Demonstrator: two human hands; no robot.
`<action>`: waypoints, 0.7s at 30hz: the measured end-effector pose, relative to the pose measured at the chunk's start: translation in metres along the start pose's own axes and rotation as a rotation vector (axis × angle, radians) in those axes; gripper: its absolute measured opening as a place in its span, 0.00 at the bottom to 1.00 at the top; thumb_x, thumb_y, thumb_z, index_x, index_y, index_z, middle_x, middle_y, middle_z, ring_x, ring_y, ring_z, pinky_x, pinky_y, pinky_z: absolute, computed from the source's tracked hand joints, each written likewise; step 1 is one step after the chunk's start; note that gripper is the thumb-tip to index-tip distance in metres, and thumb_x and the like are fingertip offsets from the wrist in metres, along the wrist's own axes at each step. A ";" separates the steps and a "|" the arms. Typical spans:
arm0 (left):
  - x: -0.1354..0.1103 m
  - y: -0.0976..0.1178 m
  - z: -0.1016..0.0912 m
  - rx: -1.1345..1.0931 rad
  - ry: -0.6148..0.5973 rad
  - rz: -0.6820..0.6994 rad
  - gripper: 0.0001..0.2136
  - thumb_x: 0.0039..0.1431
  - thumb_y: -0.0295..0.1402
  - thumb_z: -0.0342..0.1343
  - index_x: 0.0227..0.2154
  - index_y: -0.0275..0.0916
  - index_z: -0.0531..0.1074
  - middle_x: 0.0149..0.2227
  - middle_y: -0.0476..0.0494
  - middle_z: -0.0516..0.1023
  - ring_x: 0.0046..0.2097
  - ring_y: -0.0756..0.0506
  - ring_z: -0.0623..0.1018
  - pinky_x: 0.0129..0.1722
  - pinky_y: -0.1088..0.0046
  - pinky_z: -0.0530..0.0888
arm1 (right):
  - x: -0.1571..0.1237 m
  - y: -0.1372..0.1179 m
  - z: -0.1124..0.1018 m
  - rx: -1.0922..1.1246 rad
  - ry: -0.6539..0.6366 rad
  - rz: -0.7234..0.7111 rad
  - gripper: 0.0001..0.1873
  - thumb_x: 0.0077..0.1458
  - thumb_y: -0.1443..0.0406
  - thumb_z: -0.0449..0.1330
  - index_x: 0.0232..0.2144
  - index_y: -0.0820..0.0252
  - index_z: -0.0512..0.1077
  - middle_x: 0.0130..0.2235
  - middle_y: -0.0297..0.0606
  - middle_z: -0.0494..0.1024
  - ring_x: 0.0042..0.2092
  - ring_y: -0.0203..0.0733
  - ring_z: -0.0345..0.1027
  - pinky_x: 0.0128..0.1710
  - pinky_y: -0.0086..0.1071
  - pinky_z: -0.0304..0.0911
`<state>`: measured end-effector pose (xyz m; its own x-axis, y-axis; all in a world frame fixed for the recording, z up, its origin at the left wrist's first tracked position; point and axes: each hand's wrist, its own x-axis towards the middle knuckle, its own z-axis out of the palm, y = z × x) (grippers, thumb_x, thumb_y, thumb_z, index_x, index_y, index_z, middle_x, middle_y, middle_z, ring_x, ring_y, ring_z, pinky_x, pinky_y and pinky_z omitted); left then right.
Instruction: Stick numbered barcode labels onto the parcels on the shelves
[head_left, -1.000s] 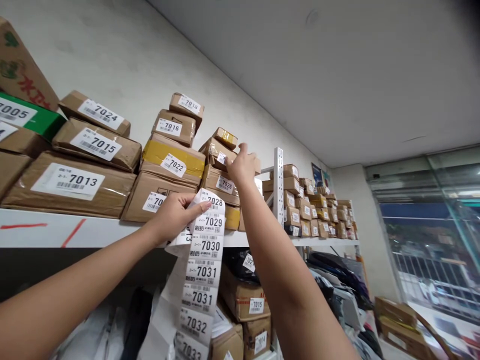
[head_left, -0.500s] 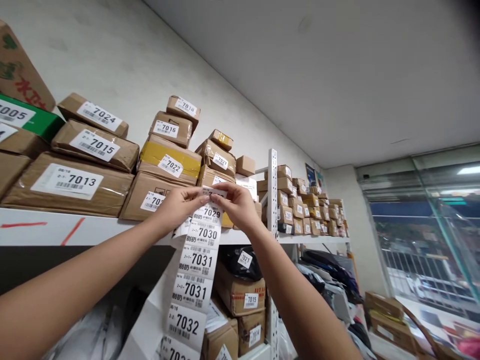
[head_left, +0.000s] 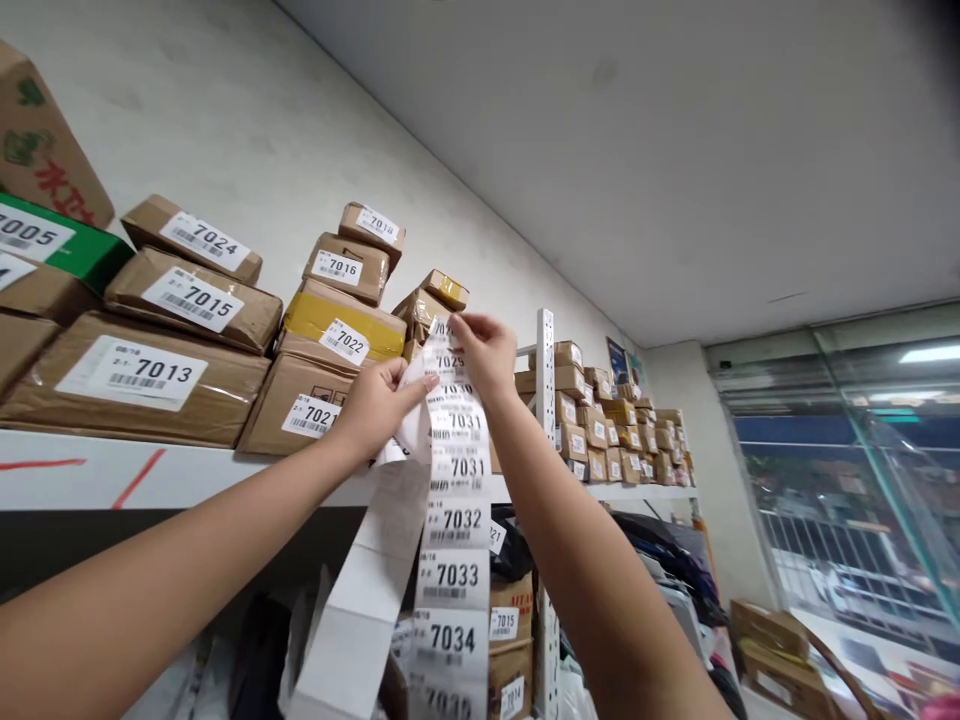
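My left hand (head_left: 379, 400) pinches a long strip of white numbered labels (head_left: 455, 520) that hangs down in front of the shelf; numbers such as 7031, 7032 and 7033 show on it. My right hand (head_left: 484, 352) pinches the top end of the strip, raised just in front of the small taped boxes (head_left: 442, 292) on the top shelf. A blank backing strip (head_left: 367, 600) dangles to the left of the labels. Both arms reach up and forward.
A white shelf (head_left: 172, 470) carries brown parcels with labels 7013 (head_left: 135, 372), 7015 (head_left: 191, 298), 7024, 7016 and 7022. A white upright post (head_left: 545, 400) divides it from a further bay of small boxes (head_left: 622, 420). More parcels sit below. Glass windows stand at the right.
My right hand left the small box, came down to the strip's top, then pulled it upward. The labels slid up, so higher numbers now hang at eye level.
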<state>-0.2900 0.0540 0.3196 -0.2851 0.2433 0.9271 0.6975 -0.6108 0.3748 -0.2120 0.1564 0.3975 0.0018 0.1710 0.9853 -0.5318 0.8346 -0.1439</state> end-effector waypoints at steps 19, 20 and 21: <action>-0.038 -0.022 -0.044 0.002 -0.082 -0.096 0.22 0.46 0.50 0.60 0.19 0.38 0.58 0.20 0.54 0.63 0.23 0.53 0.63 0.22 0.78 0.61 | 0.108 0.028 0.029 -0.684 0.098 -0.192 0.28 0.53 0.59 0.60 0.55 0.58 0.63 0.55 0.50 0.63 0.56 0.53 0.59 0.55 0.44 0.56; -0.039 -0.023 -0.044 0.012 -0.083 -0.097 0.21 0.47 0.50 0.60 0.19 0.38 0.58 0.20 0.53 0.64 0.23 0.53 0.63 0.22 0.78 0.61 | 0.112 0.028 0.030 -0.664 0.043 -0.170 0.28 0.54 0.57 0.58 0.56 0.58 0.62 0.57 0.50 0.62 0.57 0.52 0.58 0.57 0.44 0.53; -0.039 -0.024 -0.045 0.020 -0.084 -0.101 0.21 0.47 0.50 0.60 0.19 0.38 0.59 0.20 0.53 0.65 0.23 0.52 0.64 0.22 0.77 0.62 | 0.116 0.028 0.032 -0.645 -0.017 -0.142 0.27 0.56 0.55 0.56 0.56 0.58 0.62 0.58 0.50 0.63 0.57 0.51 0.59 0.57 0.44 0.53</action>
<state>-0.3253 0.0252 0.2738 -0.2993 0.3658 0.8812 0.6809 -0.5651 0.4658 -0.2541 0.1825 0.5104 0.0184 0.0325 0.9993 0.0869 0.9956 -0.0340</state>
